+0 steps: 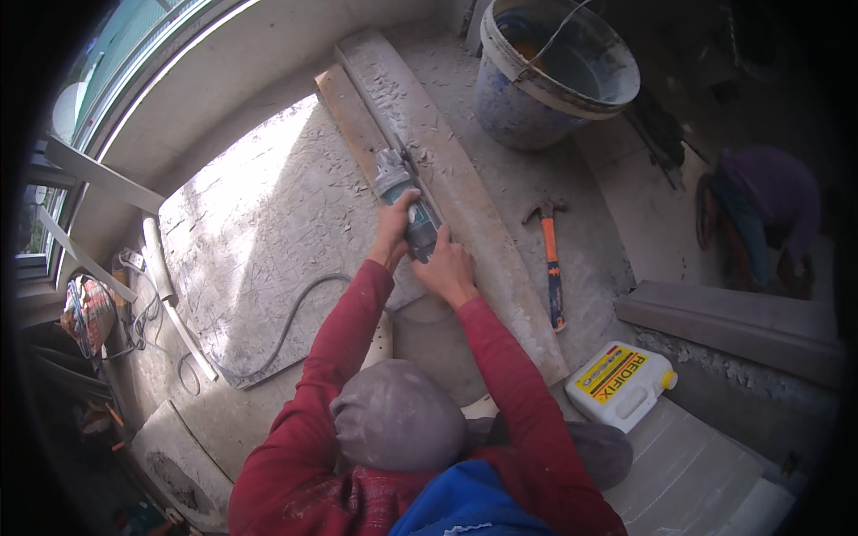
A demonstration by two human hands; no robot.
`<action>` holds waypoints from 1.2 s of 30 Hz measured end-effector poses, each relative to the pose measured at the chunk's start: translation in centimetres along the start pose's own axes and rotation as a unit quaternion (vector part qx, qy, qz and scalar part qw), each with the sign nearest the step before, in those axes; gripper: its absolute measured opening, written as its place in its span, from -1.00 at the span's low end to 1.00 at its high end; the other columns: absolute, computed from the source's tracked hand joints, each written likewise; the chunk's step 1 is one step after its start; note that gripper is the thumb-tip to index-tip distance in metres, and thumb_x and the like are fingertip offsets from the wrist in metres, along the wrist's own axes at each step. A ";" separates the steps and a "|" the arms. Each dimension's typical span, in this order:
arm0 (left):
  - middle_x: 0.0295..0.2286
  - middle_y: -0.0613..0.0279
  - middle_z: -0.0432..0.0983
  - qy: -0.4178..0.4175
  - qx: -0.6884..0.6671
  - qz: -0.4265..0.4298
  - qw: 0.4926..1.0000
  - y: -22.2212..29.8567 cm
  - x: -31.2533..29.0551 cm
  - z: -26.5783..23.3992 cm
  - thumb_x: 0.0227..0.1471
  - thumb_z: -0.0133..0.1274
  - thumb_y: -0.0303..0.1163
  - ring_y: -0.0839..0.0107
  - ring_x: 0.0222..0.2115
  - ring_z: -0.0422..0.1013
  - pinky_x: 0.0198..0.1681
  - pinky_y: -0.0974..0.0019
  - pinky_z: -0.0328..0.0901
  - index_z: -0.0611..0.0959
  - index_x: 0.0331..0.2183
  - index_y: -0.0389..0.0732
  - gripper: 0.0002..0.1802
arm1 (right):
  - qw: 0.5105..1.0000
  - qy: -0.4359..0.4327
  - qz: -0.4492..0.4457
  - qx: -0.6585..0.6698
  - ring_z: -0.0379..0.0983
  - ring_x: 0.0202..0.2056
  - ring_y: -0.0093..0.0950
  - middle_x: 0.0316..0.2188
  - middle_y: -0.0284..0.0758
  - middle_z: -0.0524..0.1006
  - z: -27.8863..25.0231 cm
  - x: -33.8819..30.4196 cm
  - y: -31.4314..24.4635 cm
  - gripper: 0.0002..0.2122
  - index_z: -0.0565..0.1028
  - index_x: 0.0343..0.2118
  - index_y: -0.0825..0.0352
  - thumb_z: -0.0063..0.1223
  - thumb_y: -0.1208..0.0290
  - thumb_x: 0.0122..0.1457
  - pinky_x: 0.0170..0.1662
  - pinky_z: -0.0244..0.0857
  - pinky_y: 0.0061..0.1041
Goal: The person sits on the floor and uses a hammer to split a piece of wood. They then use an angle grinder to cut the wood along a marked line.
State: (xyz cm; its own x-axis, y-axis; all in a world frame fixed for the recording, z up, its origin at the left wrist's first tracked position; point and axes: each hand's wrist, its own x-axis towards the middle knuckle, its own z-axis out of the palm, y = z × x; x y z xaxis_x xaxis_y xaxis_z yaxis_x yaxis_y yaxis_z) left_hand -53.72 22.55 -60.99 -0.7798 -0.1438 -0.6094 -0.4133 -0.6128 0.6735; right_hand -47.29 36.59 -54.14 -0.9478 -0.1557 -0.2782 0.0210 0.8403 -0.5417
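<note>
An angle grinder point(401, 191) with a teal body and grey metal head lies in line with a long narrow board point(438, 152), over its left edge. My left hand point(391, 229) is wrapped round the middle of the grinder's body. At its rear end my right hand point(447, 266) grips the dark handle. The grinder's disc is hidden. A narrower brown strip point(350, 121) runs beside the board on its left. Beneath lies a large pale sheet point(259, 241), dusty and strewn with chips, part of it in bright sunlight. A grey cable point(299, 308) curves across the sheet toward my arms.
Right of the board lies a hammer point(550, 259) with an orange and dark handle. A white jerrycan point(621, 386) is near my right knee. At the far right stands a dirty bucket point(500, 98). Another person point(769, 205) bends down beyond a raised ledge point(715, 317).
</note>
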 end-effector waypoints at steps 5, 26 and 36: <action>-0.33 0.07 0.65 -0.001 0.000 0.008 1.000 -0.4 -0.6 0.0 0.10 0.23 -0.28 0.26 -0.42 0.60 -0.30 0.15 0.54 0.60 -0.11 -0.34 -0.60 | 1.000 -0.006 -0.006 0.004 0.58 -0.22 0.19 -0.30 0.17 0.62 -0.1 -0.5 0.4 -0.35 0.29 0.08 0.42 0.26 0.13 0.00 -0.11 0.41 0.09; -0.35 0.09 0.65 0.007 -0.012 0.028 1.000 -1.3 -1.9 0.6 0.11 0.21 -0.29 0.26 -0.44 0.60 -0.32 0.17 0.54 0.63 -0.17 -0.37 -0.65 | 1.000 -0.008 -0.016 -0.004 0.60 -0.26 0.17 -0.32 0.17 0.61 -0.5 -1.5 0.9 -0.39 0.23 0.00 0.42 0.27 0.19 -0.02 -0.15 0.45 0.09; -0.35 0.08 0.65 -0.010 -0.020 0.008 1.000 -1.2 -0.2 -0.2 0.12 0.21 -0.23 0.26 -0.43 0.60 -0.30 0.15 0.54 0.61 -0.14 -0.35 -0.61 | 1.000 -0.020 0.000 -0.003 0.59 -0.21 0.17 -0.29 0.16 0.62 -0.5 -0.7 0.3 -0.41 0.25 -0.02 0.41 0.27 0.20 -0.01 -0.10 0.44 0.09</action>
State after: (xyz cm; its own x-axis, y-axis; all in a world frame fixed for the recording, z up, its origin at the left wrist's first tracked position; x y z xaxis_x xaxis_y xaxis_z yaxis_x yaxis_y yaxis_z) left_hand -53.01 23.16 -61.70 -0.7953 -0.1391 -0.5901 -0.3821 -0.6407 0.6659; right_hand -46.78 37.18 -53.73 -0.9341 -0.1764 -0.3103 0.0194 0.8430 -0.5375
